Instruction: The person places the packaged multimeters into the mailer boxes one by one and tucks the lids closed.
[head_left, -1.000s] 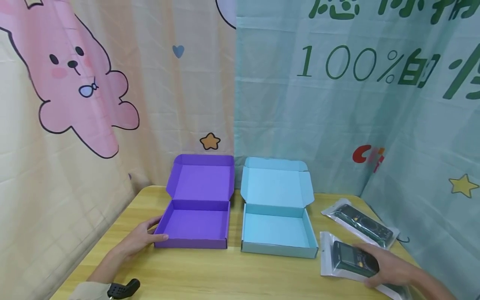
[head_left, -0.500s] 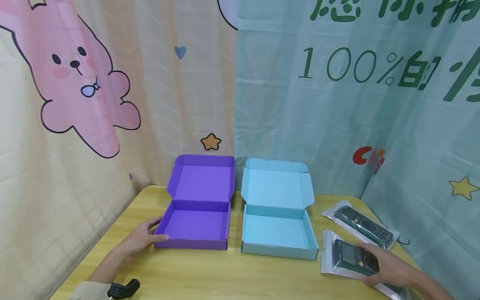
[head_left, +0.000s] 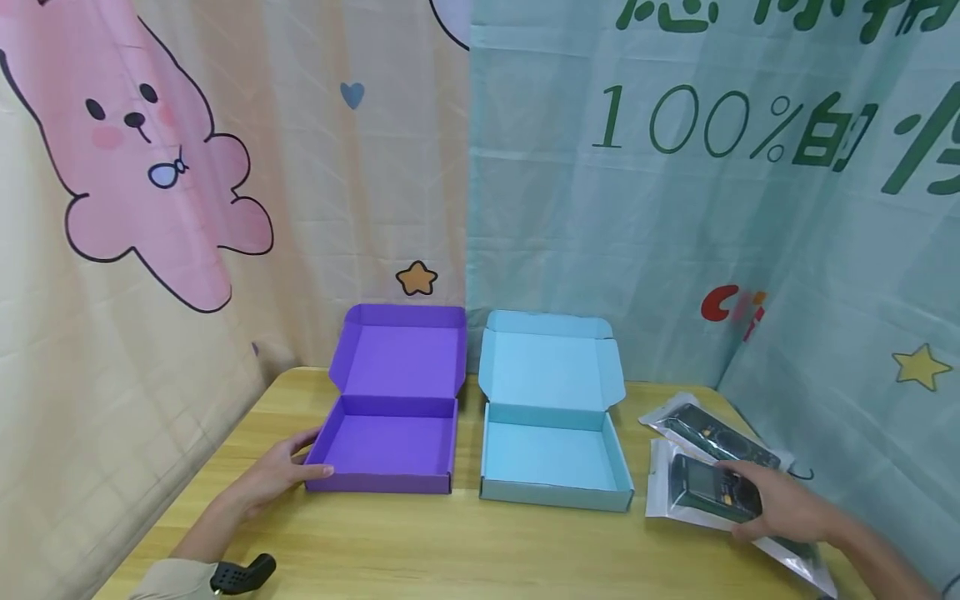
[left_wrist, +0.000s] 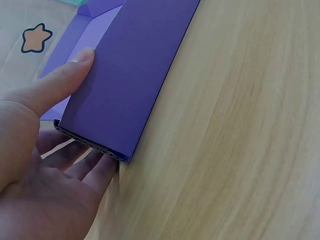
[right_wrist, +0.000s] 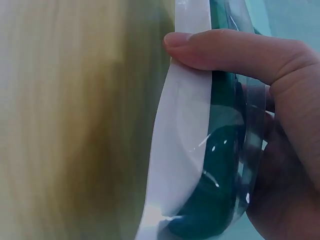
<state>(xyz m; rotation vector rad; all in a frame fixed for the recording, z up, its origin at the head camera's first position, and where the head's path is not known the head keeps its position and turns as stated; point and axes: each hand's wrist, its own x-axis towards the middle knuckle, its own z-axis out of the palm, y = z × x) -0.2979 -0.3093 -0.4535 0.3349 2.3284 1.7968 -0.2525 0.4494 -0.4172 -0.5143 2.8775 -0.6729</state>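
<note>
My left hand [head_left: 273, 475] holds the front left corner of an open purple cardboard box [head_left: 378, 482]. Its thumb lies at the front wall's top edge, and the other fingers are at the left side, as the left wrist view shows. My right hand [head_left: 787, 504] grips a dark green multimeter [head_left: 708, 487] sealed in a clear and white plastic bag. The thumb presses the bag's white edge [right_wrist: 175, 130] in the right wrist view; the other fingers are partly hidden behind it. Just behind, a second bagged multimeter [head_left: 720, 433] lies on the table, partly covered by the first in the head view.
An open light blue cardboard box [head_left: 555, 493] stands to the right of the purple one, its lid raised. Both boxes have nothing inside. They sit on a wooden table [head_left: 450, 550], with printed curtains [head_left: 360, 208] behind. A black strap [head_left: 243, 575] is on the left wrist.
My right hand has moved slightly away from me with the bagged multimeter, which now overlaps the second one more. The left hand keeps its place at the purple box.
</note>
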